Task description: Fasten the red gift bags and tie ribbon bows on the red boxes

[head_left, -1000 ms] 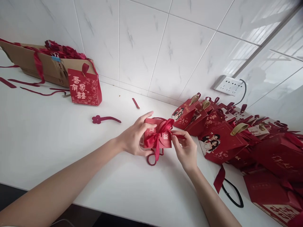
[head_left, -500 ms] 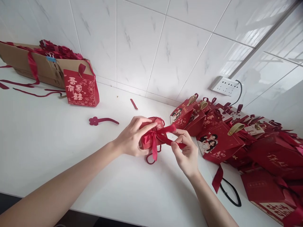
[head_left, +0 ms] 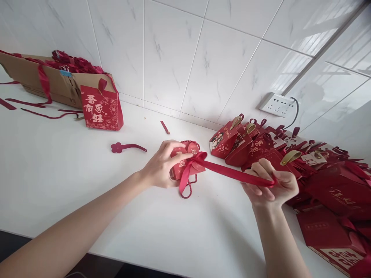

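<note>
My left hand (head_left: 162,164) grips a small red gift box (head_left: 180,166) with a cord handle, held just above the white table (head_left: 58,181). A red ribbon (head_left: 228,173) runs taut from the box out to the right. My right hand (head_left: 271,185) is closed around the ribbon's far end, in front of the pile of red boxes. A short ribbon tail hangs down from the box.
A heap of red gift boxes (head_left: 304,177) covers the right side of the table. At the far left lies a cardboard box (head_left: 37,77) of ribbons with a red bag (head_left: 101,108) leaning on it. Ribbon scraps (head_left: 127,147) lie about. A wall socket (head_left: 276,105) is above the heap.
The bow on the box has come undone. My right hand has drawn the ribbon out to the right into a long straight strip; my left hand stays on the box.
</note>
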`<move>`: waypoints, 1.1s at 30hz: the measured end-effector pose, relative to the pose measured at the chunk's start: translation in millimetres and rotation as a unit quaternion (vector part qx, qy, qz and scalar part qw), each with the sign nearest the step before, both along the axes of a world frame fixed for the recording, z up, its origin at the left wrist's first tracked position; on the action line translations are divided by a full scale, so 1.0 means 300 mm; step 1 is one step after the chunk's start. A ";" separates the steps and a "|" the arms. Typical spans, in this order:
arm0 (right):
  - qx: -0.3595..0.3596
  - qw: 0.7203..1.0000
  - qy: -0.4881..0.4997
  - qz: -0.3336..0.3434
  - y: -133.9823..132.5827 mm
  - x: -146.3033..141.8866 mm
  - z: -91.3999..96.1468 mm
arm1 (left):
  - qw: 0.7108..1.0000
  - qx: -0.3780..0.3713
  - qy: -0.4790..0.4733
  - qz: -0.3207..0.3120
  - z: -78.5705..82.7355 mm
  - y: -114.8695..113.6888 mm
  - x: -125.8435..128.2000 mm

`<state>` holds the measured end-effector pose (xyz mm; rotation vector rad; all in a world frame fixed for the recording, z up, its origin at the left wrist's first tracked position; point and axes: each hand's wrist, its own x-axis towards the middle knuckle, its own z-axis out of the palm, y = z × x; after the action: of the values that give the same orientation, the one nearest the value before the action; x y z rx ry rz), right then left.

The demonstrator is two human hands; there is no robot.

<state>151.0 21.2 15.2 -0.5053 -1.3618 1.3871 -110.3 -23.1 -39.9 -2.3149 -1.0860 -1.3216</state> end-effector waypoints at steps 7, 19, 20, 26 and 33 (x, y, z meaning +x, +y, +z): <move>-0.052 0.985 -0.161 0.032 0.024 -0.032 -0.022 | 0.983 -0.121 -0.040 -0.135 -0.011 -0.015 0.028; 0.221 0.891 -0.389 -0.082 -0.093 -0.143 -0.083 | 0.946 -0.249 -0.180 -0.103 -0.028 -0.036 0.079; 0.212 0.892 -0.391 -0.080 -0.089 -0.140 -0.082 | 0.941 -0.256 -0.197 -0.099 -0.023 -0.036 0.071; 0.079 0.927 -0.364 -0.043 -0.037 -0.097 -0.052 | 0.933 -0.164 -0.320 -0.010 0.054 -0.016 -0.006; 0.165 0.893 -0.417 -0.041 -0.117 -0.126 -0.028 | 0.710 -0.366 -0.584 -0.144 0.134 -0.014 -0.020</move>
<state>113.1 -14.0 6.8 -0.9767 -2.1831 0.8369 -116.4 -27.3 0.4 -1.9076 -1.8677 -3.1762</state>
